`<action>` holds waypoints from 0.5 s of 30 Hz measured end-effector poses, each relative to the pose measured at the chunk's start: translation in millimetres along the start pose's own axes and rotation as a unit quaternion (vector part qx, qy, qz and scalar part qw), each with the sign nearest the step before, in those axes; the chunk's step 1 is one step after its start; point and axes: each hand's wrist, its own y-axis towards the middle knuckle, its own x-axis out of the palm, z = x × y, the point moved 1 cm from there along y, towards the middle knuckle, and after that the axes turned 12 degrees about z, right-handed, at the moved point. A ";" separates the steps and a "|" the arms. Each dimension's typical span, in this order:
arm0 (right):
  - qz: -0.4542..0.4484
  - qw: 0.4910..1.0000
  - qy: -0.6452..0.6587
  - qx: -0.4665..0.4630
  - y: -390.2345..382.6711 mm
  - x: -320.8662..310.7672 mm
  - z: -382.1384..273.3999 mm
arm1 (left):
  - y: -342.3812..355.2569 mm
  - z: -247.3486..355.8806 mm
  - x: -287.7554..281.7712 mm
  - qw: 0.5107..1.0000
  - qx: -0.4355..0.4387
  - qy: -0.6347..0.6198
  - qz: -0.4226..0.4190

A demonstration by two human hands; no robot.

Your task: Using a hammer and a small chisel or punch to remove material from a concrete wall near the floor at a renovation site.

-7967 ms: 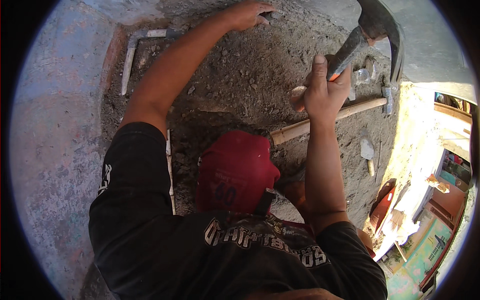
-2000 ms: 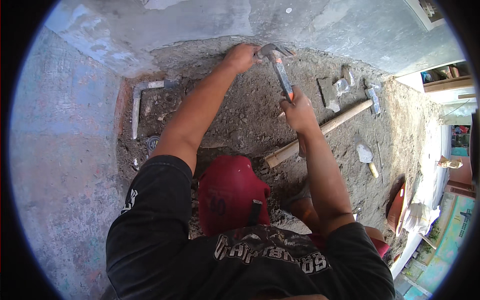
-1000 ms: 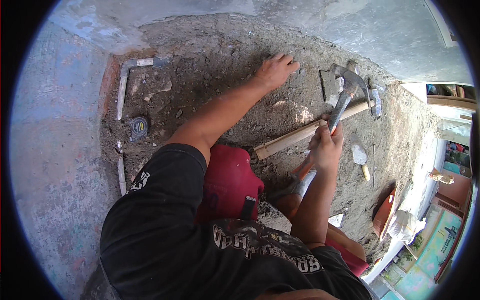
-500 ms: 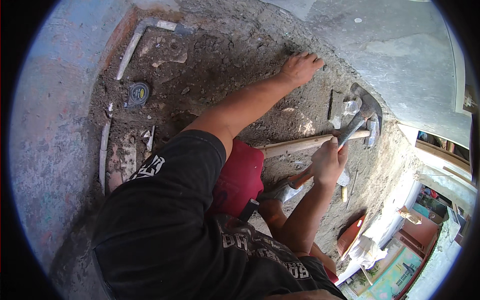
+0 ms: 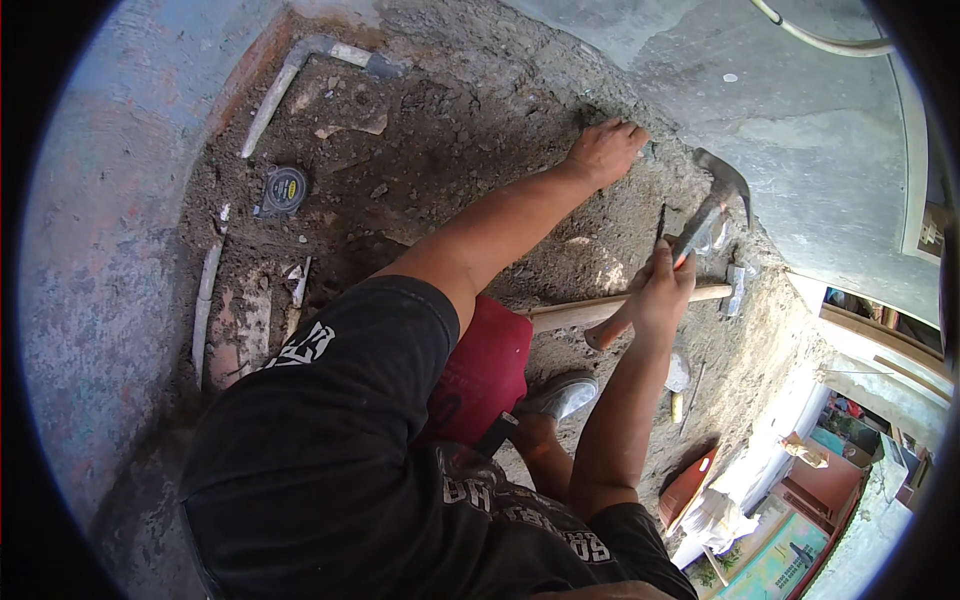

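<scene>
Claw hammer [image 5: 702, 224], one, in the right grip [image 5: 662, 298]; one tape measure [image 5: 286, 190].

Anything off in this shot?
Yes: the grey elbow pipe by the left wall stops short of the pale pipe piece below it, whose upper end looks ragged, so the run may be broken. The tape measure lies loose on the dirt near the gap. The hammer in the right hand shows nothing odd.
</scene>
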 end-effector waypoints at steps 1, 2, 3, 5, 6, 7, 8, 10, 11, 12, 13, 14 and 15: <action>0.037 0.997 0.063 -0.035 -3.2 1.7 -21.4 | -3.0 -3.0 -1.6 1.000 0.001 0.000 0.013; 0.086 0.986 0.122 -0.070 -6.9 -1.9 -33.7 | -2.8 -1.3 -2.4 1.000 0.002 -0.002 0.007; 0.091 0.986 0.121 -0.066 -9.7 -2.4 -32.7 | 0.0 0.8 -4.9 1.000 0.006 0.004 -0.006; 0.148 0.974 0.124 -0.117 -9.3 -2.9 -35.8 | 1.7 7.1 -5.0 1.000 0.019 0.005 -0.020; 0.141 0.981 0.061 -0.116 -4.1 4.9 -15.8 | 0.5 6.5 -4.8 1.000 0.006 0.003 -0.012; 0.038 0.993 -0.056 -0.101 16.6 4.0 24.0 | 2.1 9.5 -2.3 1.000 -0.004 -0.003 -0.002; -0.067 0.979 -0.172 -0.081 33.4 0.5 51.0 | -1.1 9.5 2.9 1.000 0.006 -0.009 0.001; -0.028 0.989 -0.122 -0.077 22.9 0.4 24.8 | -9.2 -14.8 8.0 1.000 -0.014 0.002 -0.005; 0.010 0.995 -0.084 -0.060 14.3 -5.1 4.8 | -7.4 -10.3 6.6 1.000 -0.008 0.023 -0.019; 0.048 0.997 0.020 -0.048 0.4 -8.3 -26.2 | -12.4 -6.9 3.6 0.999 -0.010 0.020 -0.034; 0.095 0.990 0.072 -0.077 -8.4 -10.6 -43.9 | -7.5 -9.5 -1.1 1.000 -0.011 0.009 -0.012; 0.146 0.974 0.126 -0.115 -11.1 -9.6 -57.1 | 0.9 -10.2 -3.6 1.000 -0.004 -0.005 0.016; 0.181 0.964 0.163 -0.106 -16.3 -4.7 -65.2 | 2.5 -3.5 -2.6 0.999 -0.004 -0.021 0.027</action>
